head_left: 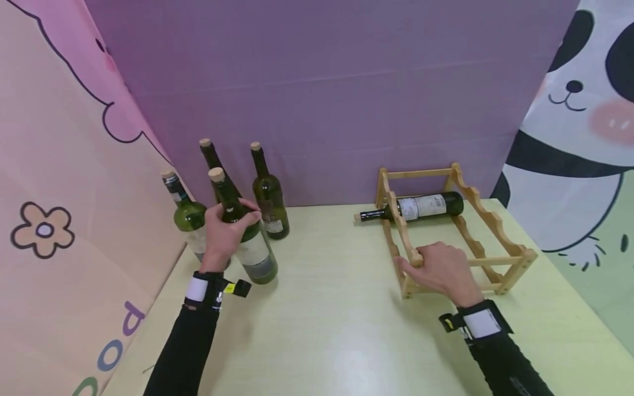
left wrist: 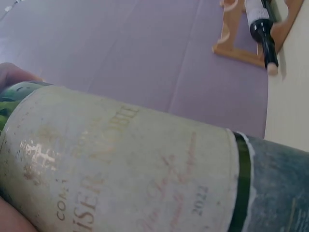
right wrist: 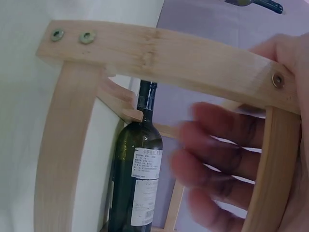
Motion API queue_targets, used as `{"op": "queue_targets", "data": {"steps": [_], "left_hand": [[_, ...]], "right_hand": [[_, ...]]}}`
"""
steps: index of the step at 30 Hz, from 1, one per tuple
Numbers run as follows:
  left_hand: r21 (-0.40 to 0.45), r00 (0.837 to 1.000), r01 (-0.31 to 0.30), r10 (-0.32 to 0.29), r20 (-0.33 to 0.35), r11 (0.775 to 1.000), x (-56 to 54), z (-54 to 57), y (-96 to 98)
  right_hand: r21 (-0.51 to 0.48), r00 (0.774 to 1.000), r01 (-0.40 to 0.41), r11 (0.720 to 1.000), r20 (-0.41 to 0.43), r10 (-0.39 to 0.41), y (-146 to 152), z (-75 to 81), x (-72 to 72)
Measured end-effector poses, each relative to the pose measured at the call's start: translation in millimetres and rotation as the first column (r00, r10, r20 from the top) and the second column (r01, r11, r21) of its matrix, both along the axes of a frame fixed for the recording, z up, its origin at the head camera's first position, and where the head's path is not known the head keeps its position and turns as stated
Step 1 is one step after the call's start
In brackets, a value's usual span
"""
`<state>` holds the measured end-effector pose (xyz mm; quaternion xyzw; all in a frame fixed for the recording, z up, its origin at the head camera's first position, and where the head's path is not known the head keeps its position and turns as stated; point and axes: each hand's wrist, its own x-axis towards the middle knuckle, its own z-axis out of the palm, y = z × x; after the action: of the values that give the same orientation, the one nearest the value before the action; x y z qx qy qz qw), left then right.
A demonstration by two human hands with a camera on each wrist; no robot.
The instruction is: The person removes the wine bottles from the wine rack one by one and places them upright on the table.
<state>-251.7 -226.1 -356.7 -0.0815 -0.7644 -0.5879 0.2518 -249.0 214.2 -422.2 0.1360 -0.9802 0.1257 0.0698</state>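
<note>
My left hand (head_left: 225, 234) grips a green wine bottle (head_left: 255, 252) around its shoulder, thumb and fingers on either side. The bottle has a cork in its neck and a pale label (left wrist: 120, 164), large in the left wrist view. On the right, my right hand (head_left: 443, 270) holds the near left corner of a wooden wine rack (head_left: 512, 269). In the right wrist view its fingers (right wrist: 217, 164) curl around a wooden bar (right wrist: 275, 169). One dark corked bottle (head_left: 431, 205) lies across the rack's far part, its neck pointing left.
Three corked bottles stand around the held one: one at the left (head_left: 189, 215), one behind (head_left: 212, 157), and one to its right (head_left: 269, 195). The pale table (head_left: 337, 308) meets a purple backdrop (head_left: 322, 99) behind and a printed panel at each side.
</note>
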Motion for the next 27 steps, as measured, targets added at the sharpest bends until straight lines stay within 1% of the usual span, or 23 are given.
{"op": "queue_targets", "data": {"steps": [3,6,11,15,24,27], "left_hand": [[-0.008,0.999,-0.042,0.042,0.03,0.999,-2.8,0.2,-8.2],[-0.021,0.993,-0.09,0.091,0.07,0.996,-5.7,-0.1,-15.4],[-0.004,0.977,-0.148,0.147,0.156,0.989,-11.3,-4.0,-25.6],[0.009,0.961,-0.19,0.184,0.204,0.982,-16.8,-9.1,-32.7],[-0.004,0.946,-0.231,0.226,0.234,0.973,-28.7,-21.4,-40.6],[0.001,0.946,-0.239,0.232,0.224,0.971,-31.8,-26.4,-41.8]], "right_hand": [[0.023,0.999,0.007,1.0,-0.034,-0.007,0,-2.4,1.2],[0.043,0.997,0.013,0.999,-0.074,-0.01,1,-5.4,1.0],[0.048,0.997,0.026,0.999,-0.08,-0.022,0,-8.3,-0.1],[0.044,0.996,0.034,0.998,-0.082,-0.03,-2,-9.5,-0.6],[0.039,0.996,0.054,0.998,-0.077,-0.051,-4,-10.7,-2.2],[0.04,0.996,0.062,0.997,-0.073,-0.059,-4,-11.0,-1.9]]}}
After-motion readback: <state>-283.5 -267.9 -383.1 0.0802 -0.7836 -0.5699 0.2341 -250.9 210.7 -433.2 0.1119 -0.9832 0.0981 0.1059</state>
